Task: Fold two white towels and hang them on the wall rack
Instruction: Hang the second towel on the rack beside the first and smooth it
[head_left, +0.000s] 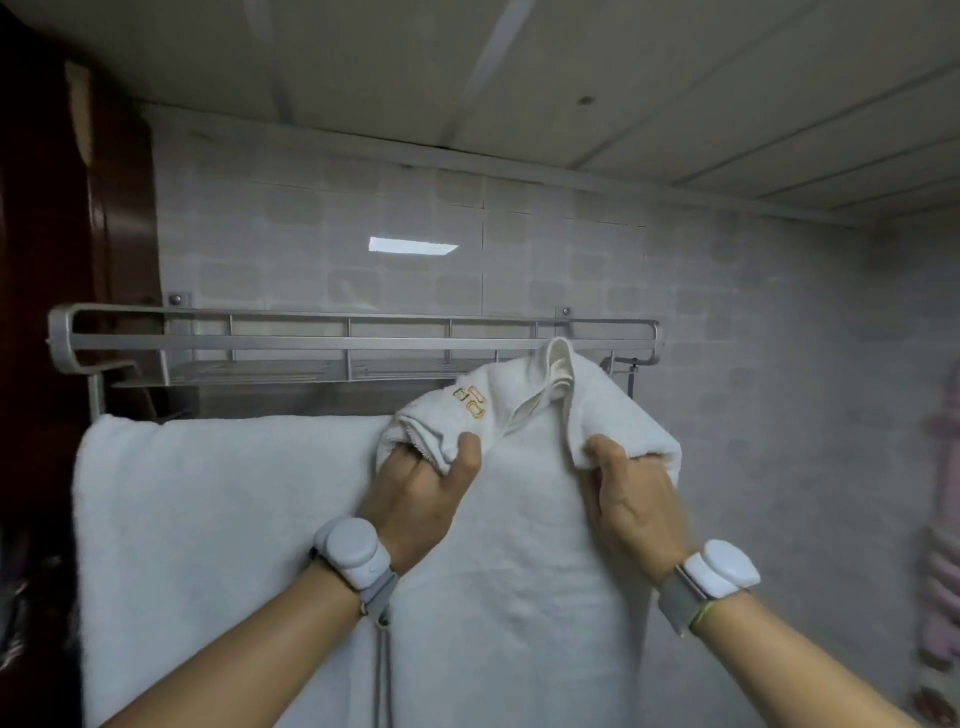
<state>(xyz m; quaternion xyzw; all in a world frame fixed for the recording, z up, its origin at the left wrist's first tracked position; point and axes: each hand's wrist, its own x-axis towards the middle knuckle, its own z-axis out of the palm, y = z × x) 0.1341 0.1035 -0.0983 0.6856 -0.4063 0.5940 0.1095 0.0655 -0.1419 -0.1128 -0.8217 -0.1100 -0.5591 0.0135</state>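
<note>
Both hands, left hand (421, 488) and right hand (631, 493), gripped the second towel's (524, 519) top edge at the rack's (332, 343) right end, beside the hung towel (218, 545).

One head-worn wide-angle camera faces the tiled wall (571, 260) straight on, close to the wall rack (311, 343), tilted slightly upward.

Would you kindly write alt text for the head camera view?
Both hands, left hand and right hand, grip a folded white towel raised before a metal wall rack. Another white towel already hangs on its left.
</note>
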